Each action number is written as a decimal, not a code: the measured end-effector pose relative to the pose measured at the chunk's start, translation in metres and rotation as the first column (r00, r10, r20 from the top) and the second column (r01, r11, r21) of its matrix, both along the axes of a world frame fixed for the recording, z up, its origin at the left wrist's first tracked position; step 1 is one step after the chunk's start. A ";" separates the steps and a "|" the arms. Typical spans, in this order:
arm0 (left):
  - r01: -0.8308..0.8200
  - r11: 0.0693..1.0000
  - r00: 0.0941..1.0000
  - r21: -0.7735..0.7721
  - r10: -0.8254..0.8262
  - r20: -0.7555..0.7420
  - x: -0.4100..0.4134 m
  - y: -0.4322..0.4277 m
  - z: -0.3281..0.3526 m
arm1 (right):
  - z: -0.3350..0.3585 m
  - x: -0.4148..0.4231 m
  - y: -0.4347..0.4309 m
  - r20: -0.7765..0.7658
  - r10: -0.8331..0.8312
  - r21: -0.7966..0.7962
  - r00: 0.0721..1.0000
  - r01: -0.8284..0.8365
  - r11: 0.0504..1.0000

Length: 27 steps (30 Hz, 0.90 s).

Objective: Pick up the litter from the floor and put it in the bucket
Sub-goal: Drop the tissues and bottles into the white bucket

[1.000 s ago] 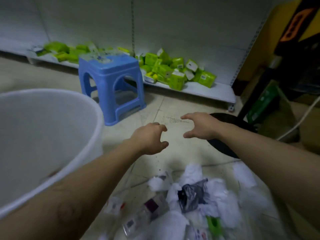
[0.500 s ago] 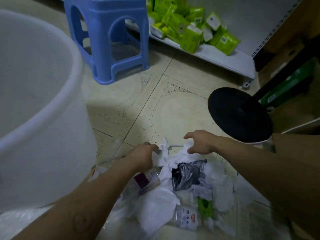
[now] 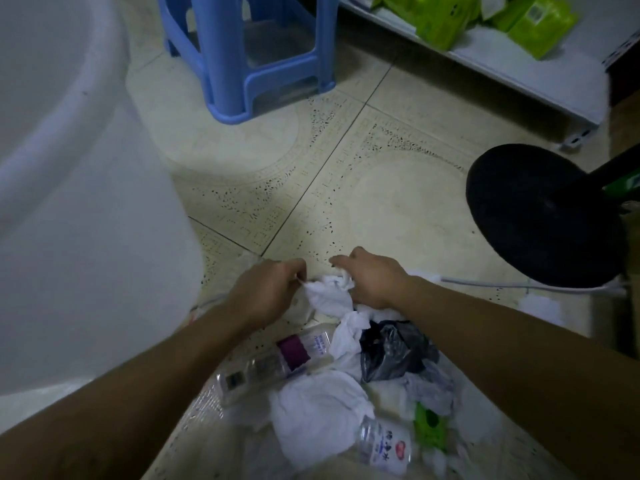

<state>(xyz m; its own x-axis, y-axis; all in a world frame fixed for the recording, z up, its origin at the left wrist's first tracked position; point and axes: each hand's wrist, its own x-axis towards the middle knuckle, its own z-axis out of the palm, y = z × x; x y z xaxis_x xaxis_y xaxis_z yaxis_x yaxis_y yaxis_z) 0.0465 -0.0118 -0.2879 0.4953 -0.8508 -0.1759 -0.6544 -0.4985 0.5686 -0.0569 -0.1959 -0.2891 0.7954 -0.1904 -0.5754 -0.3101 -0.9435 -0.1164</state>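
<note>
A heap of litter lies on the tiled floor below me: crumpled white tissues [image 3: 317, 410], a black plastic bag [image 3: 391, 351], clear plastic bottles [image 3: 384, 445], a green wrapper [image 3: 429, 427]. At the heap's far edge both hands close on one crumpled white tissue [image 3: 327, 294]. My left hand [image 3: 266, 289] pinches its left side, and my right hand [image 3: 370, 278] presses on its right side. The big white bucket [image 3: 79, 188] stands right beside the heap on the left, its rim high at the frame's edge.
A blue plastic stool [image 3: 249, 57] stands behind the bucket. A low white shelf [image 3: 519, 74] with green packets [image 3: 446, 19] runs along the back right. A black round stand base [image 3: 533, 213] with a white cable [image 3: 519, 285] sits on the floor at right.
Both hands came down from mid-air onto the far edge of the heap and closed on the white tissue. My view has tilted down and closer to the floor.
</note>
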 end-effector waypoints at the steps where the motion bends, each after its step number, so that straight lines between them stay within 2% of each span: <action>1: -0.026 1.000 0.999 -0.016 0.026 -0.019 0.004 0.003 0.002 | -0.001 0.005 0.000 0.004 0.052 -0.023 0.999 -0.052 0.998; 5: -0.186 0.982 0.979 -0.022 0.183 -0.094 0.015 0.011 0.012 | -0.003 0.024 0.001 0.016 0.111 -0.073 0.994 -0.109 0.991; 8: -0.210 0.976 0.977 0.052 0.212 -0.035 0.014 0.017 0.017 | -0.002 0.035 0.002 -0.011 0.021 0.016 1.000 -0.020 1.000; 13: -0.086 0.969 0.996 0.231 0.093 -0.018 0.000 0.037 0.035 | 0.010 0.058 0.010 -0.006 -0.094 0.213 0.996 0.093 0.973; 17: -0.159 0.962 0.987 0.222 0.155 0.033 -0.002 0.050 0.063 | 0.026 0.079 0.018 0.056 -0.267 0.389 0.962 0.225 0.893; 22: -0.155 0.942 0.986 0.296 0.128 0.109 0.002 0.044 0.103 | 0.060 0.087 0.038 0.114 -0.269 0.439 0.956 0.194 0.877; 27: -0.065 0.976 0.975 0.207 0.018 0.222 0.004 0.022 0.137 | 0.104 0.066 0.026 0.093 -0.350 0.493 0.932 0.262 0.830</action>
<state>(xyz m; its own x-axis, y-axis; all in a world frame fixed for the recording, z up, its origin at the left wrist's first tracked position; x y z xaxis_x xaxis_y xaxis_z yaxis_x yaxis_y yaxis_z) 0.0509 0.0099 -0.1510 0.5757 -0.7836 -0.2335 -0.7267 -0.6212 0.2932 0.0087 -0.1702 -0.1852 0.8350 -0.1856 -0.5181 -0.5076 -0.6236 -0.5946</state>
